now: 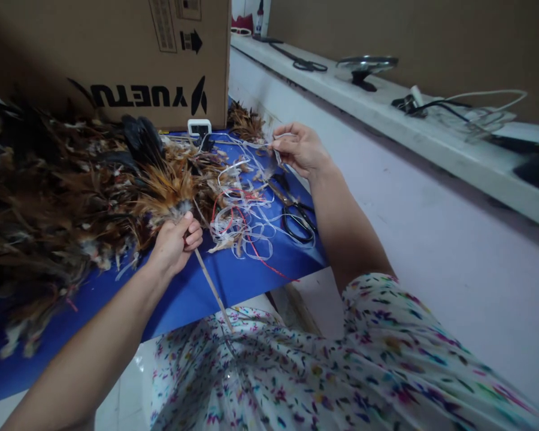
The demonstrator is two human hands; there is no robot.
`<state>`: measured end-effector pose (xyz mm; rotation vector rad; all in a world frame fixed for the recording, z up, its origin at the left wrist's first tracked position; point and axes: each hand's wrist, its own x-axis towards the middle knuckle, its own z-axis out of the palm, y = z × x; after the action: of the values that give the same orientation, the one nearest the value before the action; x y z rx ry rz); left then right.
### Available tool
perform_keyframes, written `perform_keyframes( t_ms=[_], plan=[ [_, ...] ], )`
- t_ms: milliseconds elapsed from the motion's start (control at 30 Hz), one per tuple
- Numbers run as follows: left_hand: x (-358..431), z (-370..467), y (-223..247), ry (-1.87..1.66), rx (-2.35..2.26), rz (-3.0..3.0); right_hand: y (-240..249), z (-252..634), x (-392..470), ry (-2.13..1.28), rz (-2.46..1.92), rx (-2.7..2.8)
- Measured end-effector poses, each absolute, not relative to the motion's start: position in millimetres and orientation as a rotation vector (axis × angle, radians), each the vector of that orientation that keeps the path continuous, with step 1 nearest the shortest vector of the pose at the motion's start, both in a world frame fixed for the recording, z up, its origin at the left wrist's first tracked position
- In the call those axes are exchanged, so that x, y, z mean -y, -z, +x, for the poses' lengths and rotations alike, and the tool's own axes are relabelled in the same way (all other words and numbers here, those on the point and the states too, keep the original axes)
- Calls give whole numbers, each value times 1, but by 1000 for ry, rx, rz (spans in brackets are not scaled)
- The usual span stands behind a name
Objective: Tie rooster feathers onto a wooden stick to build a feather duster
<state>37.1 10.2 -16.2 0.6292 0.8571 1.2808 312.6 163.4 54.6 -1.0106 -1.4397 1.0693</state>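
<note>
My left hand (178, 242) is closed round a thin stick (212, 287) just below a bunch of brown and black feathers (164, 179) at its upper end. The stick's lower end reaches down to my patterned clothing. Higher up and to the right, my right hand (299, 148) pinches a strand of translucent plastic string (260, 145). Between the hands lies a loose tangle of this clear string, with a red string (256, 245) running through it. Black-handled scissors (296, 218) rest on the blue tabletop (273, 269) under my right wrist.
Loose feathers (58, 203) are heaped across the left. A large cardboard box (117, 54) stands behind them, near a small white-framed device (199, 127). Along the right wall, a ledge (336, 90) carries a round stand mirror (366, 69), another pair of scissors (308, 64) and cables (471, 114).
</note>
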Motion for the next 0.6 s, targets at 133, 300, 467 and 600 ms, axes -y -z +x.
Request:
perform_keyframes(
  t_ms=[133, 300, 467, 600],
  plan=[
    [-11, 38, 17, -1278, -844, 617, -54, 308, -148, -1144, -951, 1541],
    [-11, 38, 17, -1278, -841, 640, -38, 295, -126, -1340, -788, 1693],
    [-10, 38, 17, -1300, -859, 705, -24, 276, -110, -1499, -631, 1791],
    [-8, 39, 16, -1314, -853, 735, -23, 261, -99, -1605, -523, 1827]
  ],
)
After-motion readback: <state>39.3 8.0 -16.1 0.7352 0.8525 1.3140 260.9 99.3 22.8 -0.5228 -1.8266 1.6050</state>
